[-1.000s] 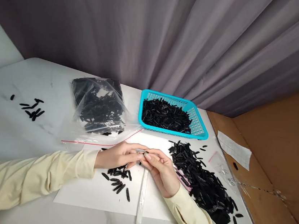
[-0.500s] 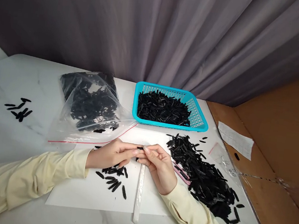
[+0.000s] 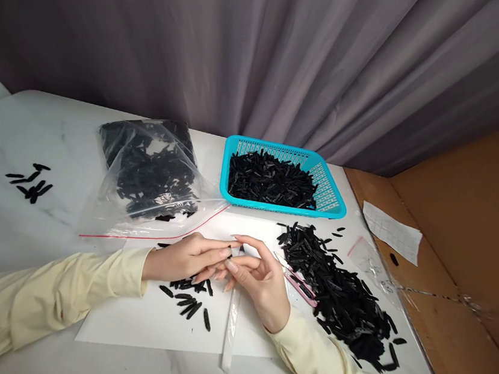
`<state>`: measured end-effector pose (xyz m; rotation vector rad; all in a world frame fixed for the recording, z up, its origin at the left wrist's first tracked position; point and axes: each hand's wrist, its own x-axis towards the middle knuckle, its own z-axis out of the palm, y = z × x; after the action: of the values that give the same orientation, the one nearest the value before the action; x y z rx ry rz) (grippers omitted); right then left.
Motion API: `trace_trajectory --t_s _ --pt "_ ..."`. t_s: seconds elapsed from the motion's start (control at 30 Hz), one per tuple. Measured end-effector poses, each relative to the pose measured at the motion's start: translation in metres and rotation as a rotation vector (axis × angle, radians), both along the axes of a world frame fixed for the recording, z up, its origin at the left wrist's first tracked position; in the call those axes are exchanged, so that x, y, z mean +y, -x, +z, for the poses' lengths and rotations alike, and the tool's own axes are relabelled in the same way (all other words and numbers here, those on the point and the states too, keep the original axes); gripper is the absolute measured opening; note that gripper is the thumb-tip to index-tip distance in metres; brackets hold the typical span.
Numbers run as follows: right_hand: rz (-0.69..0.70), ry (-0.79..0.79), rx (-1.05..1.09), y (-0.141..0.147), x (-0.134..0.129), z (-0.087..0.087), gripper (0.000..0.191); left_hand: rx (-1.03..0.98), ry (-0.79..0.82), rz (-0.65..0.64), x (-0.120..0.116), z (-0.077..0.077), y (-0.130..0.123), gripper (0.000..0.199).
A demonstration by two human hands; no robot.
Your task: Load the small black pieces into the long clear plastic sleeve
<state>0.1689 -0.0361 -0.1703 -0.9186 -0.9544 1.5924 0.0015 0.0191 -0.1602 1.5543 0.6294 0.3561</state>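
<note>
My left hand (image 3: 197, 258) pinches a small black piece (image 3: 229, 254) between thumb and fingers, over a white sheet (image 3: 123, 323). Touching its fingertips from the right is my right hand (image 3: 259, 276), its thumb and fingers closed near the same piece; what it grips is too small to make out. A narrow white wrapped strip (image 3: 230, 330) lies on the sheet below the hands. Several loose black pieces (image 3: 188, 304) are spread beside and partly under my left hand. Right of my right hand is a large heap of black pieces (image 3: 345, 296).
A blue basket (image 3: 283, 208) of black pieces stands at the back. Left of it lies a clear zip bag (image 3: 156, 169) with more pieces. A pink-handled tool (image 3: 303, 289) lies against the heap. Paper (image 3: 392, 232) and a small clear bag (image 3: 370, 259) are at the right.
My right hand has shifted slightly left and down, its index finger now raised and stretched over the left fingertips. The black piece between the hands is less visible. My left hand has barely moved.
</note>
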Motion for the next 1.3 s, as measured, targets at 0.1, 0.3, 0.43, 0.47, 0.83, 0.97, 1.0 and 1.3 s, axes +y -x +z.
trace_trajectory --t_s 0.1,0.3,0.43,0.47,0.83,0.97,1.0,1.3 --pt "0.022 -0.067 -0.084 0.002 -0.004 -0.002 0.034 -0.005 -0.004 -0.049 0.000 0.000 0.000 0.036" --pt "-0.152 -0.065 -0.182 0.003 -0.008 -0.003 0.021 0.018 -0.074 -0.109 0.001 0.001 0.003 0.043" --pt "-0.257 -0.050 -0.229 0.002 -0.006 -0.003 0.022 0.002 -0.047 -0.127 0.001 0.001 0.004 0.047" --pt "-0.268 -0.056 -0.246 0.002 -0.006 -0.003 0.021 0.001 -0.041 -0.124 0.001 0.001 0.004 0.048" --pt "-0.166 -0.121 -0.323 0.000 -0.011 -0.004 0.011 0.016 -0.044 -0.047 0.000 0.000 0.001 0.053" --pt "-0.109 -0.166 -0.287 0.000 -0.012 -0.004 0.015 0.009 -0.018 -0.027 -0.001 0.001 0.001 0.056" --pt "-0.105 -0.171 -0.285 0.000 -0.013 -0.004 0.015 0.006 -0.020 -0.027 -0.001 0.001 0.001 0.056" --pt "-0.162 -0.224 -0.367 0.000 -0.013 -0.004 0.009 0.041 -0.074 -0.075 0.001 0.000 0.003 0.050"
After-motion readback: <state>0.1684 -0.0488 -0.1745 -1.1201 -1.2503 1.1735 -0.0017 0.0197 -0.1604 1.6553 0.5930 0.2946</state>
